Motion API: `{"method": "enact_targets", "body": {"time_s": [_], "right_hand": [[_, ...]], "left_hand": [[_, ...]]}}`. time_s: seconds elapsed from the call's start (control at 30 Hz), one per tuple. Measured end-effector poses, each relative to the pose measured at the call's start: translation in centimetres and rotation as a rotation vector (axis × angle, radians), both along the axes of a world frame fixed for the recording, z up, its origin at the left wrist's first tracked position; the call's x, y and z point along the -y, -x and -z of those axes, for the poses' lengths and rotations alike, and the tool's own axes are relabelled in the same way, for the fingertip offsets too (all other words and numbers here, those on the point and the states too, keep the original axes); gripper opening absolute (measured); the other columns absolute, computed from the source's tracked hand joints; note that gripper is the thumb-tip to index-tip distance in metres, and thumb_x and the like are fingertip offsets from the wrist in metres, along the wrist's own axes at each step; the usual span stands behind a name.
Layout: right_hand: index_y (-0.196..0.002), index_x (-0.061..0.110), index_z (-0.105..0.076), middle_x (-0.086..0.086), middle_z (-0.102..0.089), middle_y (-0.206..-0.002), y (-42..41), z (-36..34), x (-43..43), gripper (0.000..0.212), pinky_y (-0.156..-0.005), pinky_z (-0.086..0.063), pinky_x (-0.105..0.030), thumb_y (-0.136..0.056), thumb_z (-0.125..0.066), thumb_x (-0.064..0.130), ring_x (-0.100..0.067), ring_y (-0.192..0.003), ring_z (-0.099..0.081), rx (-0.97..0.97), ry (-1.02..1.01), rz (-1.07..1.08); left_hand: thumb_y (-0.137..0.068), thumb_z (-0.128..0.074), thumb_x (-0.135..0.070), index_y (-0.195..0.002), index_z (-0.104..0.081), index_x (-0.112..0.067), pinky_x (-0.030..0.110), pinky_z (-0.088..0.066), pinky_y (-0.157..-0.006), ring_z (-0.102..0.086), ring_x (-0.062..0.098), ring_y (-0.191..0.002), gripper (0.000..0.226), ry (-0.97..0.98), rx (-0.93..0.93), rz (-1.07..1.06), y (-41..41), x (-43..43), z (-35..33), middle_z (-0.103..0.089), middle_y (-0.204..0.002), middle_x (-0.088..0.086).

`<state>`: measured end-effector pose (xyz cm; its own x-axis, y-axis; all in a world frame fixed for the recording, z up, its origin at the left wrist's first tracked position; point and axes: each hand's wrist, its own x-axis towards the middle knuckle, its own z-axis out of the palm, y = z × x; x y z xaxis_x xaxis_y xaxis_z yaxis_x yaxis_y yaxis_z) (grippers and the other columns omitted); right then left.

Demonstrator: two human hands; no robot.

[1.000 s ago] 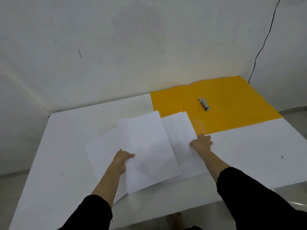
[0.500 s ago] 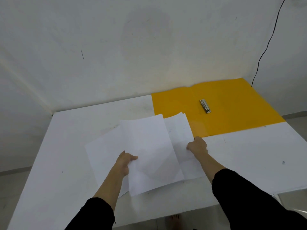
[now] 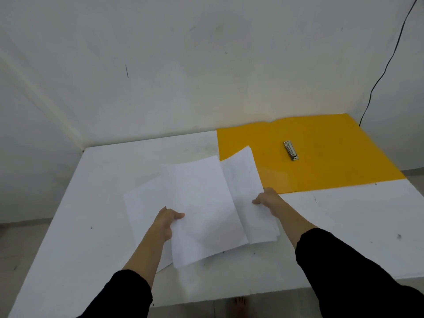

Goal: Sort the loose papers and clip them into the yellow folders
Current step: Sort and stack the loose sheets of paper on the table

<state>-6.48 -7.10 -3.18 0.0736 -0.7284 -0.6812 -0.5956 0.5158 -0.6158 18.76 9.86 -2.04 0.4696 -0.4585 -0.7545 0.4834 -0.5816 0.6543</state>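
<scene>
- Head view: left hand [image 3: 168, 222] pinches a white sheet [image 3: 202, 210] by its left edge, thumb on top; right hand [image 3: 267, 199] curls round the right edge of a paper stack [image 3: 246, 191].
- The stack's far corner overlaps the yellow folder [image 3: 321, 161], which lies open at the far right of the table [image 3: 91, 226] with its metal clip [image 3: 291, 150] uncovered.
- A loose sheet [image 3: 140, 203] lies flat beneath the left hand.
- A black cable [image 3: 385, 70] runs down the wall behind.

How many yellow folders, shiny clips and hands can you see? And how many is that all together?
Yellow folder: 1
Metal clip: 1
Hands: 2, the left hand gripping a white sheet and the right hand holding a paper stack
Total: 4
</scene>
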Motion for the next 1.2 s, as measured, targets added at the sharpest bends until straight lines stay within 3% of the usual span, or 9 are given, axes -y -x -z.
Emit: {"method": "enact_targets", "body": {"time_s": [0.13,0.3,0.43,0.53,0.7,0.87,0.97,1.07,1.2], "right_hand": [[-0.131,-0.006,-0.044,-0.021,-0.049,-0.136,0.2,-0.9,2.3,0.052,-0.090,-0.041,-0.040,-0.084,-0.066,-0.001,-0.040,-0.122,-0.047,0.032,0.057,0.144],[-0.122,-0.003,-0.053,-0.019,-0.054,-0.127,-0.5,-2.8,5.2,0.042,-0.081,-0.040,-0.036,-0.082,-0.066,0.000,-0.038,-0.116,-0.051,0.007,0.127,0.237],[-0.106,0.000,-0.055,-0.013,-0.048,-0.103,-1.5,-4.1,6.3,0.028,-0.075,-0.041,-0.037,-0.080,-0.065,0.002,-0.030,-0.092,-0.045,0.002,0.166,0.224],[-0.093,0.001,-0.053,-0.011,-0.047,-0.100,-2.4,-4.4,6.4,0.020,-0.071,-0.041,-0.036,-0.076,-0.064,0.001,-0.029,-0.085,-0.043,0.037,0.166,0.195],[-0.113,-0.001,-0.057,-0.014,-0.053,-0.115,-5.0,-3.6,4.5,0.038,-0.094,-0.047,-0.048,-0.075,-0.065,0.002,-0.040,-0.107,-0.052,0.080,0.012,0.004],[-0.120,-0.002,-0.057,-0.011,-0.046,-0.124,-9.7,-2.2,-0.4,0.043,-0.085,-0.037,-0.039,-0.078,-0.063,0.006,-0.033,-0.119,-0.045,0.053,-0.082,-0.307],[-0.121,-0.005,-0.054,-0.017,-0.043,-0.139,-12.6,-1.3,-3.0,0.043,-0.086,-0.038,-0.036,-0.079,-0.062,0.003,-0.032,-0.116,-0.046,0.073,-0.121,-0.421],[-0.137,-0.005,-0.038,-0.017,-0.031,-0.150,-15.0,-0.7,-4.9,0.060,-0.090,-0.039,-0.039,-0.082,-0.060,0.002,-0.036,-0.131,-0.039,0.104,-0.152,-0.485],[-0.148,-0.002,-0.020,-0.016,-0.022,-0.154,-16.7,-0.1,-6.4,0.077,-0.091,-0.042,-0.040,-0.083,-0.061,0.003,-0.037,-0.132,-0.036,0.107,-0.150,-0.513]], "left_hand": [[-0.078,-0.061,0.016,-0.141,-0.040,-0.003,0.056,-0.049,-0.094,-0.059,0.042,-0.110,0.069,-0.021,0.053,-0.055,-2.4,-0.9,-0.4,-0.056,-0.130,0.024],[-0.078,-0.058,0.017,-0.114,-0.055,-0.001,0.046,-0.050,-0.081,-0.060,0.035,-0.086,0.039,-0.052,0.101,-0.110,-4.4,-2.8,-0.6,-0.061,-0.108,0.021],[-0.079,-0.056,0.018,-0.087,-0.056,-0.001,0.052,-0.048,-0.094,-0.057,0.030,-0.071,0.020,-0.093,0.129,-0.143,-5.1,-4.5,-0.5,-0.060,-0.086,0.016],[-0.080,-0.056,0.017,-0.107,-0.056,0.002,0.046,-0.046,-0.089,-0.059,0.035,-0.089,0.031,-0.126,0.145,-0.172,-5.5,-5.7,-0.2,-0.060,-0.097,0.018],[-0.080,-0.058,0.014,-0.121,-0.050,0.004,0.045,-0.045,-0.094,-0.056,0.036,-0.105,0.043,-0.157,0.123,-0.225,-5.0,-6.6,0.0,-0.056,-0.126,0.024],[-0.088,-0.060,-0.004,-0.133,-0.050,0.001,0.044,-0.051,-0.088,-0.060,0.035,-0.098,0.047,-0.066,0.008,-0.283,-4.4,-7.3,-0.1,-0.059,-0.123,0.021],[-0.091,-0.063,-0.033,-0.134,-0.052,-0.007,0.046,-0.046,-0.102,-0.058,0.032,-0.114,0.052,0.014,-0.064,-0.339,-4.2,-8.1,0.4,-0.059,-0.131,0.015],[-0.088,-0.059,-0.052,-0.133,-0.054,-0.010,0.049,-0.044,-0.105,-0.058,0.034,-0.119,0.061,0.075,-0.134,-0.374,-4.1,-8.7,0.9,-0.060,-0.131,0.015],[-0.088,-0.059,-0.051,-0.125,-0.059,-0.011,0.046,-0.051,-0.093,-0.064,0.033,-0.110,0.054,0.124,-0.173,-0.385,-3.7,-9.0,1.2,-0.066,-0.121,0.015]]}}
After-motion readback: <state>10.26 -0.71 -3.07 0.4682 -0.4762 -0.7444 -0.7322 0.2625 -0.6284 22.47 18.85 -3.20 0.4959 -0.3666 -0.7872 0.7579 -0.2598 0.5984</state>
